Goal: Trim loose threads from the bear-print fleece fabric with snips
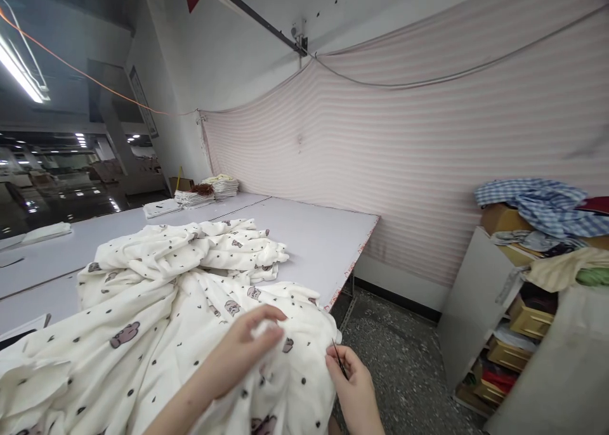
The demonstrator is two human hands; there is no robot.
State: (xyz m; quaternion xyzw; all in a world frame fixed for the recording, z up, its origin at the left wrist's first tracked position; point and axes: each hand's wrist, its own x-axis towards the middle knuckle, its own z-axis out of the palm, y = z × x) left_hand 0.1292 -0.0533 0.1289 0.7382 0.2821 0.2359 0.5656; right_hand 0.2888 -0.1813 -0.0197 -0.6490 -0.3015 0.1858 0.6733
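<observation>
A large white cloth (157, 308) printed with small dark dots and purple-grey animal shapes lies bunched over the near end of a grey table (304, 232). My left hand (247, 349) pinches a fold of this cloth near the table's corner, fingers closed on it. My right hand (354, 387) is just right of the fold, fingers closed round a thin dark tool (339, 357), perhaps small snips, whose tip touches the cloth's edge.
Stacks of folded cloth (209, 191) sit at the table's far end. A pink striped sheet (428, 156) hangs on the wall behind. At right stands a shelf unit (480, 308) with boxes and piled fabrics, a blue checked cloth (537, 203) on top. Speckled floor (394, 359) lies between.
</observation>
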